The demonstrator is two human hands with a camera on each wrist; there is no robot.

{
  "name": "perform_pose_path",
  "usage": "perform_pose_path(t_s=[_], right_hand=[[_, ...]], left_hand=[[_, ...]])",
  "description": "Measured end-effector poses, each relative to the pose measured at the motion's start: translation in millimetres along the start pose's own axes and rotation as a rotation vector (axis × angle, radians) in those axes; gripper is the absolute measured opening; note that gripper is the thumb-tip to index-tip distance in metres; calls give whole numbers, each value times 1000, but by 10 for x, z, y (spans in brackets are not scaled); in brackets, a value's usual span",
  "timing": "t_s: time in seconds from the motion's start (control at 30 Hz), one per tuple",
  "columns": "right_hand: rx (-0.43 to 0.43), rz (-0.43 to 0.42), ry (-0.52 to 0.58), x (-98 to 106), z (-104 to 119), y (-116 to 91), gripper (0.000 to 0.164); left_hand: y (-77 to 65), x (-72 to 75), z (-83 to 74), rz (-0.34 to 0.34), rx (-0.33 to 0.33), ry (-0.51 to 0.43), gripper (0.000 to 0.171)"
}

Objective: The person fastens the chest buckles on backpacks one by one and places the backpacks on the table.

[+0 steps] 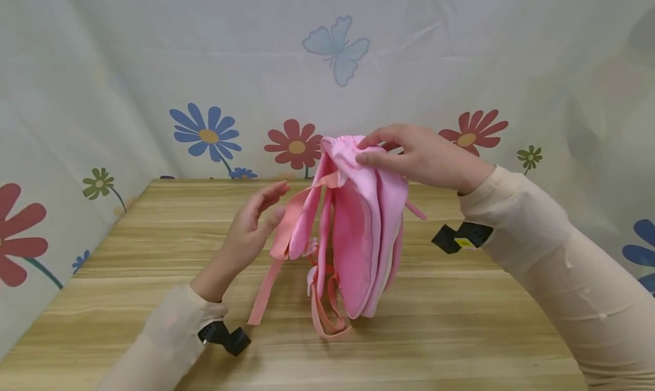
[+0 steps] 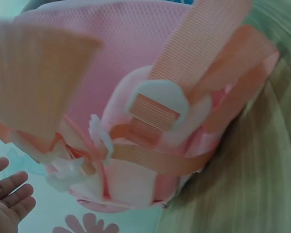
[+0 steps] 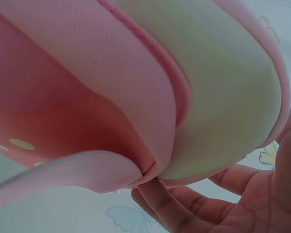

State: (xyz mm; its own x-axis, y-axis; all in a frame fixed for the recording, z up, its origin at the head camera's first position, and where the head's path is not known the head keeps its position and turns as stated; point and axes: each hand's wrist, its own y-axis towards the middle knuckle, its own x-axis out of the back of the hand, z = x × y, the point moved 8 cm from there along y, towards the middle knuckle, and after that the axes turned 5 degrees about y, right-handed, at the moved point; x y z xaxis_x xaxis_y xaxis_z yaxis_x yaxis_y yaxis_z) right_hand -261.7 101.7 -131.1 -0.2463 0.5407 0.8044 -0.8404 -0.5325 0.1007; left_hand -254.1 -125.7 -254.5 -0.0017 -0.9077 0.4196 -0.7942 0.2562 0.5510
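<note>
A pink backpack (image 1: 353,237) stands tilted over the middle of the wooden table, seen from its side. My right hand (image 1: 422,155) grips its gathered top edge between thumb and fingers; the right wrist view shows those fingers (image 3: 169,204) along the edge of a pale panel (image 3: 223,97). My left hand (image 1: 245,232) is raised beside an orange webbing strap (image 1: 291,223), fingers loosely bent and apart from the bag in the left wrist view. There, a white plastic buckle (image 2: 160,92) and webbing loops show on the bag's back. The bag's inside is hidden.
The wood-grain table (image 1: 169,277) extends around the bag. Behind it hangs a pale curtain (image 1: 409,67) printed with flowers and a blue butterfly. Black wrist cameras (image 1: 225,337) stick out below both wrists. A loose strap end (image 1: 263,300) hangs toward the table at the left.
</note>
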Motion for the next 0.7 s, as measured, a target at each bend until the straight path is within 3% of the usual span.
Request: perform_pose_path(t_s=[0.17,0.33,0.47,0.7], right_hand=[[-8,1,9,-3,-17,-1,39],[-15,4,12,-5,-32,-4,41],[-28,1,8,-1,-55,-5,41],[-18,-4,5,-1,-59,-17,40]], left_hand=[[-117,-62,144,39,43,-57,43],[-243,-153,241,102,37,-88,63],[-286,-250,237,133,12,-85,75],[-266,-448,158,136,4,-22,76]])
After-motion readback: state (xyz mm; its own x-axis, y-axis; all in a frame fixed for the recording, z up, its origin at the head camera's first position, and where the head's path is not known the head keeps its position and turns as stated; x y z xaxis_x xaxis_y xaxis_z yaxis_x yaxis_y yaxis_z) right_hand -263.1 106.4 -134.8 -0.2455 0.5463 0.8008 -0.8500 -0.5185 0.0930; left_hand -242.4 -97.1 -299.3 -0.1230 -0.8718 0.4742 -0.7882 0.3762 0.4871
